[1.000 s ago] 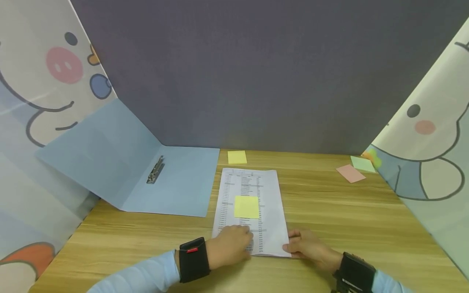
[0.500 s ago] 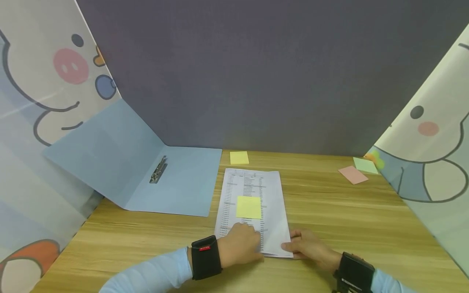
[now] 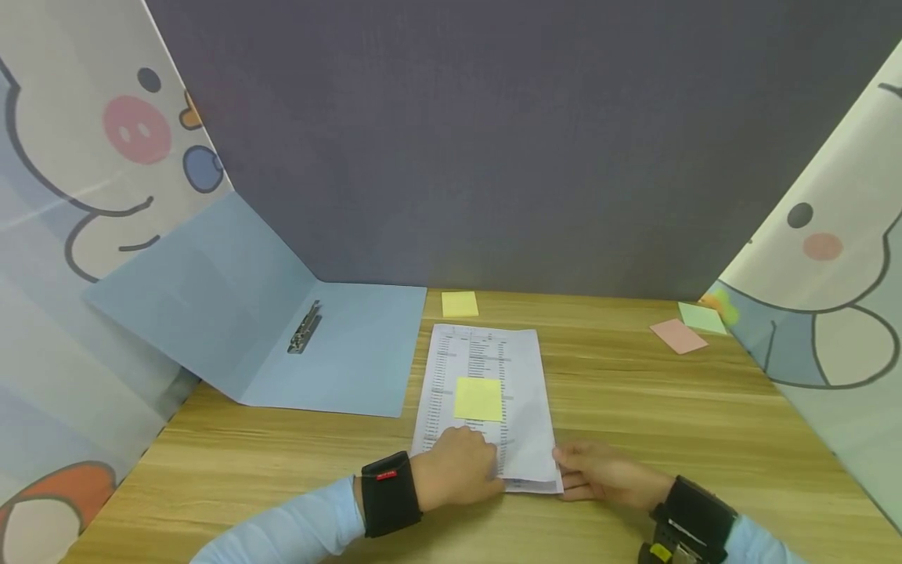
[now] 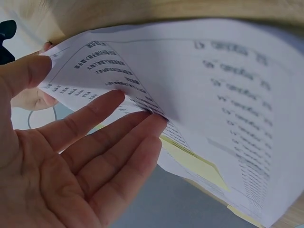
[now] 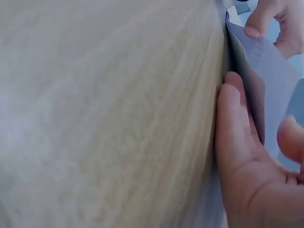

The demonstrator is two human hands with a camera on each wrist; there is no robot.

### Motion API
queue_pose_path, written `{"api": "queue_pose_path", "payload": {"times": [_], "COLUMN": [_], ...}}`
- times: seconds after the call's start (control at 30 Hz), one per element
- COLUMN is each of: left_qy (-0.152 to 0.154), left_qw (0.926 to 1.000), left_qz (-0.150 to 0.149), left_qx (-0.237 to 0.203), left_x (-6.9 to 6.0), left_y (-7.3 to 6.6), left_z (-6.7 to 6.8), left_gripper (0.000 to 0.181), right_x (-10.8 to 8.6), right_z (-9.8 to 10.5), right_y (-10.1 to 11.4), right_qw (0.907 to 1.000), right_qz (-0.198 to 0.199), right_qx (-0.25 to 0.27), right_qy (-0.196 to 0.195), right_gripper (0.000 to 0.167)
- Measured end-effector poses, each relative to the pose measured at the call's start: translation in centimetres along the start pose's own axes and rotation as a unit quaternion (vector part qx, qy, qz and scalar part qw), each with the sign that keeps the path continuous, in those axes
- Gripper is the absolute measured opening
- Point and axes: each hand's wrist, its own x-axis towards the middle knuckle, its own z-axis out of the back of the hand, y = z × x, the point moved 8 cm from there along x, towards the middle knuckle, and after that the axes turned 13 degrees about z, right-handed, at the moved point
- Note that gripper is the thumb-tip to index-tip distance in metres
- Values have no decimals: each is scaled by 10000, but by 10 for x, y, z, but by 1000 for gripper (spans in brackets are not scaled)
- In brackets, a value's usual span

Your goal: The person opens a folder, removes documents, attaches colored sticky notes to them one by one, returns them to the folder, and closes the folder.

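Printed sheets lie upright before the person, a yellow sticky note on the top page. The left hand rests on their lower part; in the left wrist view its fingers are extended against the print, thumb by the paper's edge. At the lower right corner is the right hand. In the right wrist view its fingers lie along the underside of the paper, with the thumb held apart. The top sheet's bottom edge sits above a lower sheet's edge.
An open light-blue folder with a metal clip is at the left, its cover leaning up. Another yellow note lies behind the sheets. Pink and green notes are at the back right. A dark panel stands behind.
The right hand has shifted slightly right and its thumb has come off the top page. That page's lower edge has risen, showing a sheet beneath. The left hand has moved slightly right along the paper.
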Motion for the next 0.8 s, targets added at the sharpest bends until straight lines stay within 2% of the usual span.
{"api": "queue_pose_path", "payload": {"times": [0.1, 0.23, 0.33, 0.4, 0.5, 0.6, 0.73, 0.8], "left_qy": [-4, -33, -101, -182, -277, -319, -280, -242], "left_qw": [10000, 10000, 9999, 9998, 9995, 9991, 9990, 9991], "left_qz": [-13, -51, -85, -111, -138, -147, -144, -181], "left_qx": [-21, -37, -42, 10, 100, 227, 326, 303], "left_x": [-1, -2, -3, -3, -3, -3, -5, -6], "left_y": [0, -1, -1, -1, -1, -1, -3, -5], "left_z": [0, 1, 1, 2, 2, 1, 1, 1], "left_gripper": [38, 37, 36, 35, 34, 32, 22, 18], "right_x": [0, 1, 3, 6, 11, 16, 15, 13], "right_z": [-4, -11, -15, -17, -15, -9, -2, -2], "right_y": [3, 11, 16, 17, 15, 12, 10, 11], "right_qw": [9993, 9953, 9917, 9909, 9932, 9950, 9886, 9862], "right_qz": [95, 274, 437, 479, 413, 355, 362, 403], "right_qx": [-57, -316, -447, -497, -549, -825, -1445, -1566], "right_qy": [360, 877, 1123, 1155, 943, 444, -241, -365], "right_gripper": [50, 64, 67, 62, 54, 45, 37, 35]}}
